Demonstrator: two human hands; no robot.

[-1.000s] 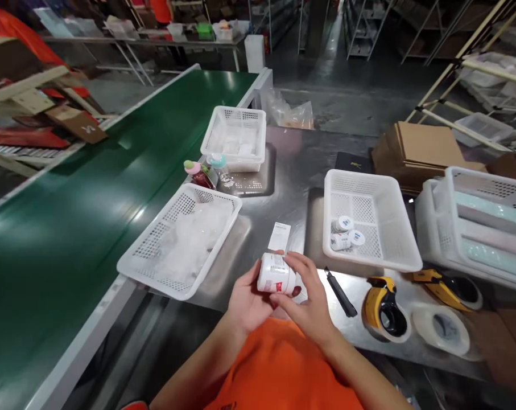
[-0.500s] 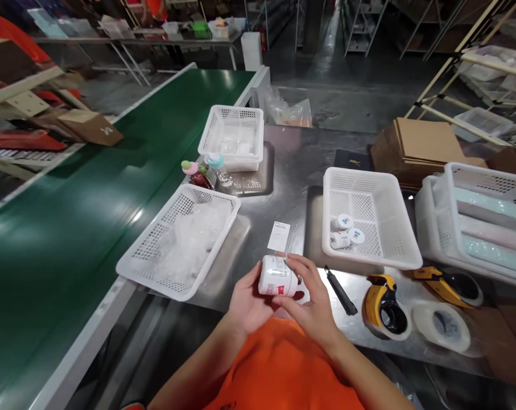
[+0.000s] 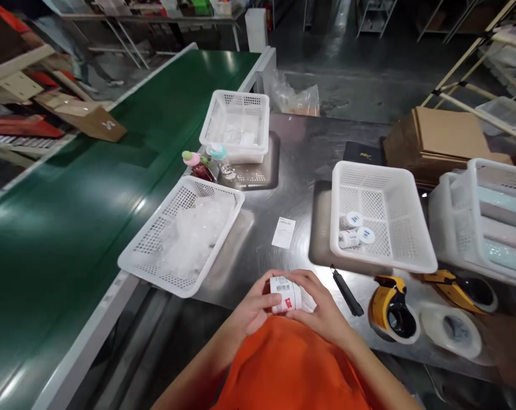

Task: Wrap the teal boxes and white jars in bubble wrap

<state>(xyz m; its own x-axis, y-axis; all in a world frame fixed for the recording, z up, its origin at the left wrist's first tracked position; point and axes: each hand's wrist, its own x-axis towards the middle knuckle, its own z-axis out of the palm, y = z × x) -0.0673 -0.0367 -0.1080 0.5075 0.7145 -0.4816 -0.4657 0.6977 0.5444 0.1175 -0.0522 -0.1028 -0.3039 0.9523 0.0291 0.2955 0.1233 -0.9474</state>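
A small white jar [image 3: 285, 295] with a barcode and a red mark is held close to my orange top. My left hand [image 3: 256, 304] is closed round its left side, and my right hand [image 3: 316, 304] grips it from the right, fingers over the top. Beyond the hands, a white printed slip [image 3: 284, 233] lies on the metal table [image 3: 258, 257]. A black cutter [image 3: 347, 292] rests to the right of my right hand. Several white containers [image 3: 354, 238] sit in the white basket [image 3: 383, 212] at the right.
Left of the hands, a basket [image 3: 129, 262] holds clear plastic; another basket [image 3: 234, 155] stands behind two bottles [image 3: 198, 165]. Tape dispensers [image 3: 393, 310], stacked baskets [image 3: 475, 216] and cardboard [image 3: 449, 134] are at right. A green conveyor [image 3: 91, 188] runs along the left.
Both hands have drawn the jar nearer to my body and turned it, so the barcode now shows. My left fingers wrap further over it. The view has shifted slightly.
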